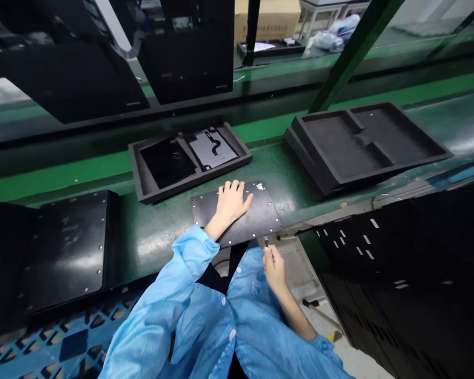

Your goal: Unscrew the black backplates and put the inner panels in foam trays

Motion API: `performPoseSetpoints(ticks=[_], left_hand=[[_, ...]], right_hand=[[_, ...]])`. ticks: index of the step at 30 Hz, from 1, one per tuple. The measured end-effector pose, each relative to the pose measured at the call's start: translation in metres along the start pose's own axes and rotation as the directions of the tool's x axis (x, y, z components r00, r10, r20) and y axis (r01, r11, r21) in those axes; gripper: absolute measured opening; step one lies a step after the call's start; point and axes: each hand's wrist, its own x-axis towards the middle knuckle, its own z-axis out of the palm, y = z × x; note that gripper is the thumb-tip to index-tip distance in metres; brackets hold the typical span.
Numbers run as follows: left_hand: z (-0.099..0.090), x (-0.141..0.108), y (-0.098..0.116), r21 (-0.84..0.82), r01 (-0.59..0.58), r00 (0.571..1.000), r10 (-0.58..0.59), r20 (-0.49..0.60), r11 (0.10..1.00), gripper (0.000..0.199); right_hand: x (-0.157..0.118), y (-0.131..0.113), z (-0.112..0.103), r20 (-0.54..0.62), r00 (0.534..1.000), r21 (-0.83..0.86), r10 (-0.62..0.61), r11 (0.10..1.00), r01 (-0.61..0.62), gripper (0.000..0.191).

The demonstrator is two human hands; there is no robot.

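Note:
A flat black panel [256, 213] with white dots along its edges lies at the front edge of the green bench. My left hand [232, 204] rests on top of it, palm down with the fingers spread. Just below the panel's near right corner, my right hand [275, 267] is closed around a small cable plug [266, 240]. The plug's metal end points up towards the panel edge; whether it touches the edge I cannot tell. Behind the panel, a black foam tray [142, 184] holds a glossy black sheet [168, 163] and a silver-grey screen part [214, 149] with a black curved strip.
Stacked black foam trays [363, 142] stand on the bench to the right. More black panels [73, 247] are piled at the left. Two dark monitors [189, 58] hang over the back edge. Dark slotted sheets [379, 284] fill the lower right, and blue plastic crating [75, 342] the lower left.

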Motion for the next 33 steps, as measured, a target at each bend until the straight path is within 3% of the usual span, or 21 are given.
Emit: performPoseSetpoints(ticks=[9,13,17,20,23,25,28,33], left_hand=[[-0.004,0.000,0.000,-0.037,0.003,1.000,-0.003,0.001,0.999,0.054],[-0.004,0.001,-0.001,-0.052,0.011,1.000,-0.010,0.022,0.999,0.055],[-0.006,0.002,-0.001,-0.076,0.026,0.998,-0.022,0.058,0.997,0.059],[-0.010,-0.009,-0.001,-0.104,-0.021,0.996,0.030,0.084,0.994,0.072],[-0.018,-0.038,0.005,-0.101,-0.119,0.973,0.136,0.184,0.988,0.104],[-0.023,-0.061,0.012,-0.072,-0.166,0.947,0.180,0.266,0.983,0.120],[-0.027,-0.087,0.020,-0.002,-0.224,0.927,0.214,0.308,0.975,0.106],[-0.035,-0.091,0.019,0.020,-0.293,0.910,0.272,0.313,0.956,0.088]], right_hand=[[0.006,-0.004,-0.004,0.049,0.999,-0.026,-0.003,1.000,0.005,0.049],[0.008,-0.027,-0.027,0.097,0.995,-0.123,0.002,0.992,0.010,0.048],[0.018,-0.059,-0.057,0.230,0.973,-0.364,-0.019,0.926,0.104,0.047],[0.027,-0.079,-0.075,0.318,0.948,-0.512,0.009,0.843,0.164,0.044],[0.036,-0.085,-0.086,0.355,0.933,-0.634,0.059,0.749,0.193,0.040],[0.041,-0.079,-0.087,0.356,0.930,-0.702,0.091,0.683,0.202,0.036],[0.044,-0.064,-0.073,0.348,0.928,-0.758,0.134,0.622,0.194,0.030],[0.029,-0.050,-0.053,0.403,0.911,-0.689,0.086,0.684,0.240,0.031]])
